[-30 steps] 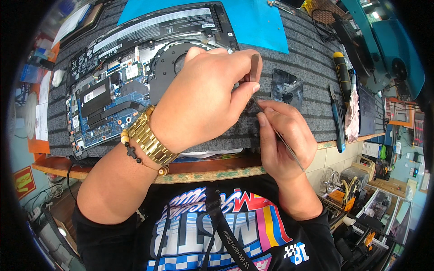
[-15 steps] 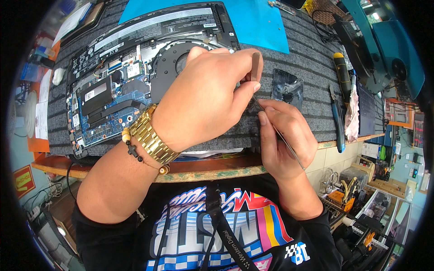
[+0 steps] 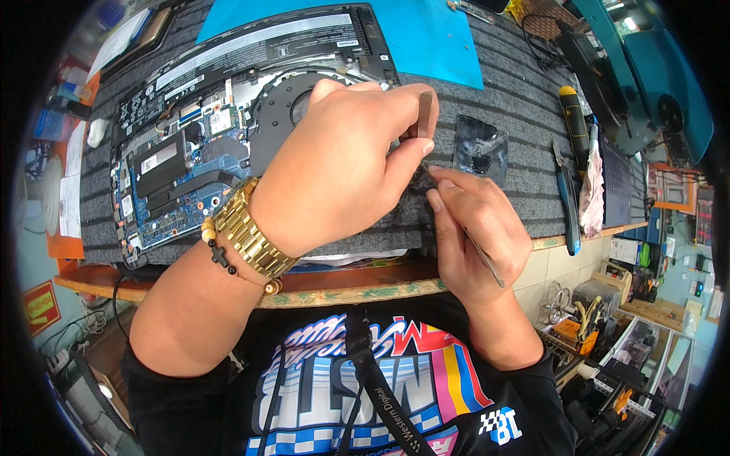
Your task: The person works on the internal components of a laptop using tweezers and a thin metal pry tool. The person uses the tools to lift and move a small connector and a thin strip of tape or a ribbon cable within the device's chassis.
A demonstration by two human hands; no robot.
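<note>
My left hand (image 3: 342, 159), with a gold watch on its wrist, hangs over the right part of an opened laptop (image 3: 163, 163). Its thumb and index finger pinch a flat grey metal strip (image 3: 425, 114) that stands up from the grip. Close by on the right, my right hand (image 3: 483, 228) is closed around a thin metal tool (image 3: 484, 260) slanting through its fingers. The fingertips of both hands nearly meet. Whatever lies between them is too small to make out. The laptop shows its battery (image 3: 251, 57), fan (image 3: 277, 114) and blue board (image 3: 156, 216); my left hand hides part of the fan.
On the grey striped mat (image 3: 525, 144) lie a small dark plastic bag (image 3: 480, 148), blue-handled pliers (image 3: 566, 201) and a yellow-black screwdriver (image 3: 578, 129). A blue sheet (image 3: 433, 49) lies behind the laptop. The wooden bench edge (image 3: 365, 289) runs before me.
Both hands keep their grips and stay close together. The rear end of the thin tool in my right hand has swung slightly left. The whole view has shifted a little.
</note>
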